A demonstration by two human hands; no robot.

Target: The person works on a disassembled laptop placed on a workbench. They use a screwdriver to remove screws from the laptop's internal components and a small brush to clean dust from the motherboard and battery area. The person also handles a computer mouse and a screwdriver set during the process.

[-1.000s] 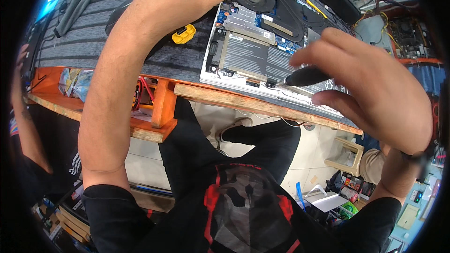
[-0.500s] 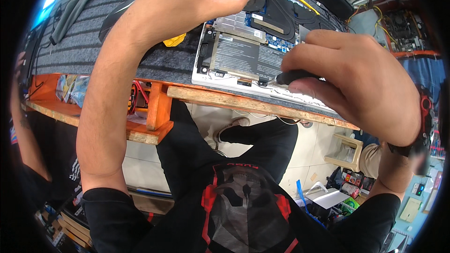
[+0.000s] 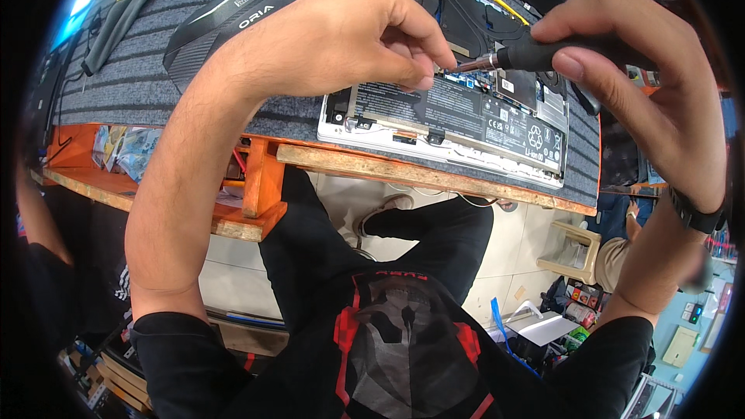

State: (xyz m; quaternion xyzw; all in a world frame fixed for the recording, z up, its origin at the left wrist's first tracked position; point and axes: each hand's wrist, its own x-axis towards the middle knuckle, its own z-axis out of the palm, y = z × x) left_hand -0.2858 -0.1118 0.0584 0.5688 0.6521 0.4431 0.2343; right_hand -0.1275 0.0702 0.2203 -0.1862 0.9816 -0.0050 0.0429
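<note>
An opened laptop (image 3: 365, 138) lies at the bench's front edge with its insides exposed. Its flat black battery (image 3: 466, 112) fills the near side, and blue circuit board shows behind it. In my right hand (image 3: 660, 70) is a black-handled screwdriver (image 3: 531, 57), held almost level above the laptop, its metal shaft pointing left. My left hand (image 3: 361, 43) hovers over the laptop's left part, thumb and fingertips pinched together right by the screwdriver's tip. Anything between those fingertips is too small or hidden to make out.
A black angular case (image 3: 233, 19) rests on the grey ribbed mat, left of the laptop. Farther left lies a grey strap-like cloth (image 3: 136, 12). The bench's wooden edge (image 3: 434, 177) runs before me, a beige stool (image 3: 574, 252) stands below right, and another person's arm (image 3: 43, 217) shows at left.
My right hand has lifted the screwdriver from the laptop's front edge, up to my left fingertips. My left hand has come nearer and lower in the picture, its fingers now pinched at the tip.
</note>
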